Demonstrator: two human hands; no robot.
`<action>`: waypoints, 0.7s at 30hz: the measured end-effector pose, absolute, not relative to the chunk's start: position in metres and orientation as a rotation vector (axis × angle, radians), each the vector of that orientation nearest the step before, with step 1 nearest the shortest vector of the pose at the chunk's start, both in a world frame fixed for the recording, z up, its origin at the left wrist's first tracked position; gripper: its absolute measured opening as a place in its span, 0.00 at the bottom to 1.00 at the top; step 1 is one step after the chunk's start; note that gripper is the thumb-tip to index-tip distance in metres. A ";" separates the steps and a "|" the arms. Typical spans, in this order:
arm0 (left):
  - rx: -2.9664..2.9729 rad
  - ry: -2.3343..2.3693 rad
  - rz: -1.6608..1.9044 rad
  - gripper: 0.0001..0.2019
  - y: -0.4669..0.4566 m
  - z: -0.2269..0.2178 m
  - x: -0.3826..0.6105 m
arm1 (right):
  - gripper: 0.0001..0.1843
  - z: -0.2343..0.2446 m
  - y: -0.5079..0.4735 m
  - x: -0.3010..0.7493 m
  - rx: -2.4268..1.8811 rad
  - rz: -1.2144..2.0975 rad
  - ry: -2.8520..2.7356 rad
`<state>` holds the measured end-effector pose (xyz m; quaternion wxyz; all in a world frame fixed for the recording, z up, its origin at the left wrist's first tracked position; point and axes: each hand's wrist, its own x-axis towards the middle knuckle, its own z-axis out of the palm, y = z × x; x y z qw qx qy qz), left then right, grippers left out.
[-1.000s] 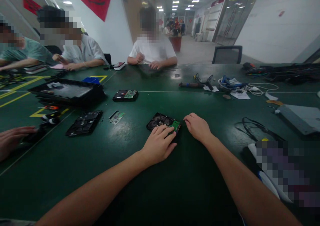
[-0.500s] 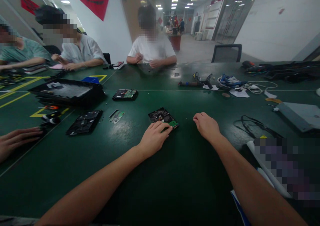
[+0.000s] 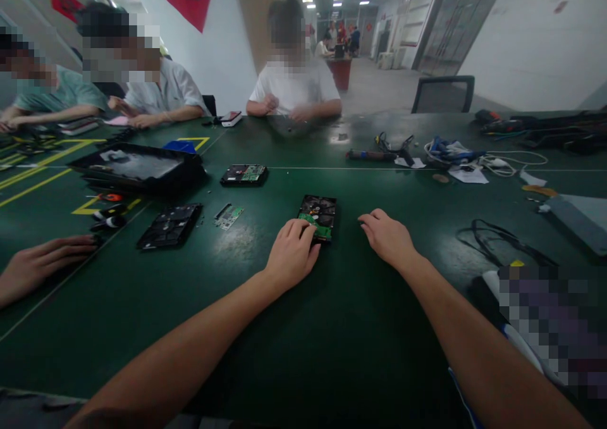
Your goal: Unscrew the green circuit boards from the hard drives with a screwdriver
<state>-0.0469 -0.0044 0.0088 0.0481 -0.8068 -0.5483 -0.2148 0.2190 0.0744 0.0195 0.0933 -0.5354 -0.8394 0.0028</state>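
A black hard drive [image 3: 324,209] with a green circuit board lies on the dark green table in front of me. My left hand [image 3: 293,252] grips its near left side, with the fingers over the board and the thumb at the near edge. My right hand [image 3: 386,233] is just right of the drive, apart from it and low over the table. Its thumb and fingertips are pinched together; a small dark bit shows at the tips, too small to name. Left of the drive lie a loose circuit board [image 3: 229,216] and another black hard drive [image 3: 169,226].
A third hard drive [image 3: 244,174] lies farther back, beside a black tray [image 3: 137,169]. Another person's hand [image 3: 52,261] rests at the left. Cables [image 3: 450,152], a grey metal box [image 3: 578,217] and a black cord [image 3: 497,239] are on the right. Several people sit across the table.
The hard drive under my left hand has turned and now lies straighter. My right hand has come slightly closer to it. The whole view has shifted a little.
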 end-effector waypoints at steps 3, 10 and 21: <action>-2.438 -1.678 -0.579 0.20 -0.006 0.008 -0.045 | 0.17 0.018 0.075 0.225 -1.557 0.039 -2.514; -2.481 -1.671 -0.624 0.24 -0.008 0.008 -0.043 | 0.17 0.017 0.075 0.229 -1.590 0.096 -2.454; -2.387 -1.812 -0.505 0.27 0.001 0.020 -0.025 | 0.21 0.018 0.072 0.232 -1.679 0.135 -2.348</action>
